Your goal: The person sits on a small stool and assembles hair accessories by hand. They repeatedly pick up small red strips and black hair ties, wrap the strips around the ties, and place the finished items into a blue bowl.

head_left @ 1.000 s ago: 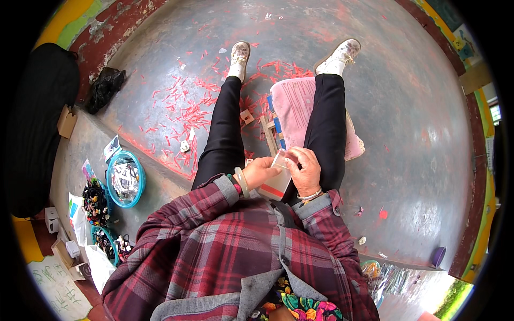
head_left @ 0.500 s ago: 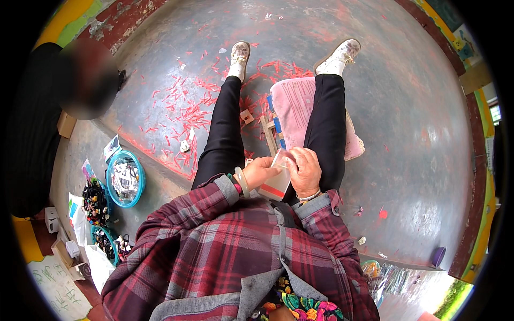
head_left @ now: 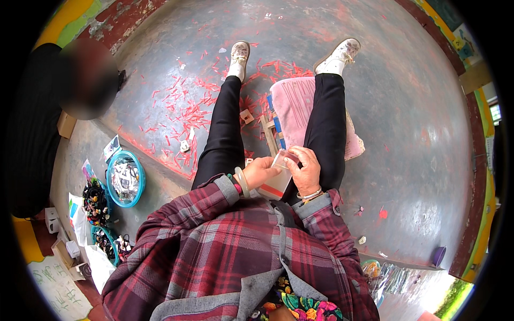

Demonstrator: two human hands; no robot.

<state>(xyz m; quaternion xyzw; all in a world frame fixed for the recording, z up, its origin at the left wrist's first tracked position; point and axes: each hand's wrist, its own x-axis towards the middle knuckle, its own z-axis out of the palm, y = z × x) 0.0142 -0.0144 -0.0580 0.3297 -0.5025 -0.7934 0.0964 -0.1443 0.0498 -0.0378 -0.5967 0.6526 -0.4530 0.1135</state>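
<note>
Over my lap, my left hand point(head_left: 261, 171) grips one side of a small clear plastic piece point(head_left: 279, 159), perhaps a packet or a little case; which one I cannot tell. The fingers of my right hand point(head_left: 307, 172) pinch its other side, so the two hands nearly meet. Right below them lies a whitish, flat thing with a red strip point(head_left: 274, 187), partly covered by my hands and sleeve. A pale bangle point(head_left: 242, 183) circles my left wrist.
Red strips point(head_left: 193, 112) litter the floor left of my legs. A pink cloth point(head_left: 294, 101) covers something beside a wooden frame point(head_left: 268, 135). Blue tubs of small goods point(head_left: 143, 184) stand at the left, below a person in black point(head_left: 35, 134). Plastic packets point(head_left: 393, 281) lie lower right.
The clear plastic piece has tilted slightly between my hands, and my right fingers have shifted a little on it. Legs and surroundings stay as they were.
</note>
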